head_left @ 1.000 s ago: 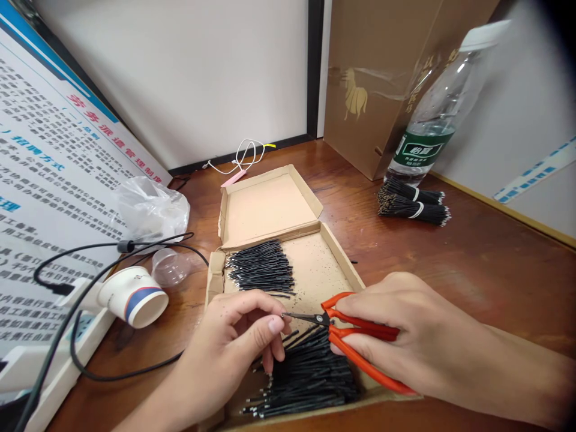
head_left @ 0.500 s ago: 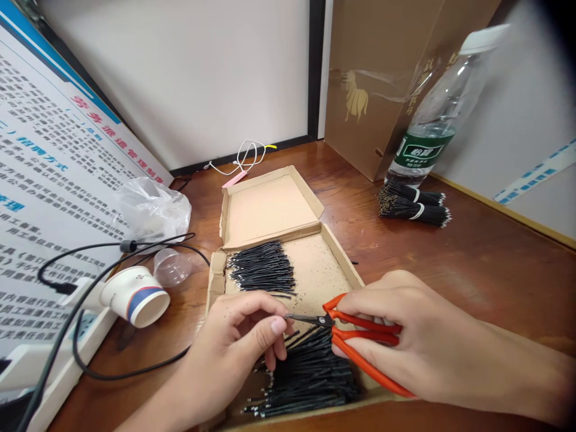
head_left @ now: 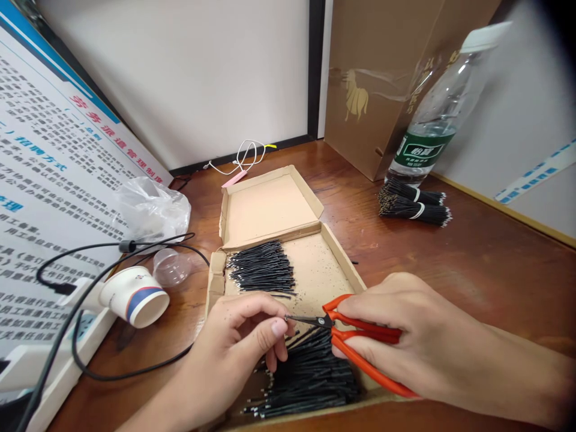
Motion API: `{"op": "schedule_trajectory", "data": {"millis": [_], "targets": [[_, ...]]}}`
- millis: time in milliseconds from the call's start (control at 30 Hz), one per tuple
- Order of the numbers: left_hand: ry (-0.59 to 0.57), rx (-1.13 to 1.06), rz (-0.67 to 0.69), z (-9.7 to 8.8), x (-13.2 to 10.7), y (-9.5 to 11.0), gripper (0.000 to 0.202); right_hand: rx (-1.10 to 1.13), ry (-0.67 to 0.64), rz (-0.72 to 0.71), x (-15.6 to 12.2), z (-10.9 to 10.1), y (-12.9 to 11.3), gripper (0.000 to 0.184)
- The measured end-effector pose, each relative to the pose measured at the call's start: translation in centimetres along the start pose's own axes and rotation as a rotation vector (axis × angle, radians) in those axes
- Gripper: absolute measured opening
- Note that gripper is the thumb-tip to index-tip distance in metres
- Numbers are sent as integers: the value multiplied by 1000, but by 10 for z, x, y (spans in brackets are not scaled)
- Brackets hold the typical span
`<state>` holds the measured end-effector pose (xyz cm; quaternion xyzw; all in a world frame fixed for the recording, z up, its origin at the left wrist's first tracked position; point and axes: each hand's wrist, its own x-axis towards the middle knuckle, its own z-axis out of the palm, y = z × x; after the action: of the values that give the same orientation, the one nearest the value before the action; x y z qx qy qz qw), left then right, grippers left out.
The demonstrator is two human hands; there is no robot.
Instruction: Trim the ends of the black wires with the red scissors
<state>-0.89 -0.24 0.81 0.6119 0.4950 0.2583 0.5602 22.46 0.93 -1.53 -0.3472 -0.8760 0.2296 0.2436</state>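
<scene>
My right hand [head_left: 396, 336] grips a pair of scissors [head_left: 360, 336] with red handles, its thumb and fingers through the loops. The dark blades point left and their tips meet the fingertips of my left hand [head_left: 252, 336]. My left thumb and index finger are pinched together there; whatever they hold is mostly hidden, with only a tiny bit at the blade tips. Beneath both hands lies a pile of short black wires [head_left: 315, 378] with silvery ends, in an open cardboard box [head_left: 339, 258]. A second pile of black wires [head_left: 261, 267] sits farther back in the box.
Two tied wire bundles [head_left: 414, 204] lie by a water bottle [head_left: 425, 132] at right. On the left are a tipped paper cup [head_left: 135, 297], a clear plastic cup [head_left: 171, 268], a plastic bag [head_left: 155, 210] and a black cable [head_left: 135, 375]. A brown carton [head_left: 369, 78] stands behind.
Almost nothing differs. Both hands and the scissors hold nearly the same place, with only a slight shift of my right hand.
</scene>
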Motion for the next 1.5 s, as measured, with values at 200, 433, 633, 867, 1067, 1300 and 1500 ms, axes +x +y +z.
{"op": "schedule_trajectory", "data": {"millis": [200,433,633,867,1067,1300,1500], "targets": [[2,19,19,-3,-1,-1,23,34,16,40,0,-2,-3,27],[2,8,23,-2,0,-1,24,8,2,60,-1,-3,-5,25],[-1,-5,32,-1,0,-1,24,31,8,33,1,-1,0,28],[4,10,53,-2,1,-1,25,68,33,4,0,1,4,23],[10,17,51,-1,1,-1,24,61,4,44,2,-2,-3,25],[8,32,38,-1,0,-2,26,68,42,-31,1,0,1,27],[7,34,28,-1,1,-2,26,77,80,-68,-1,5,4,21]]}}
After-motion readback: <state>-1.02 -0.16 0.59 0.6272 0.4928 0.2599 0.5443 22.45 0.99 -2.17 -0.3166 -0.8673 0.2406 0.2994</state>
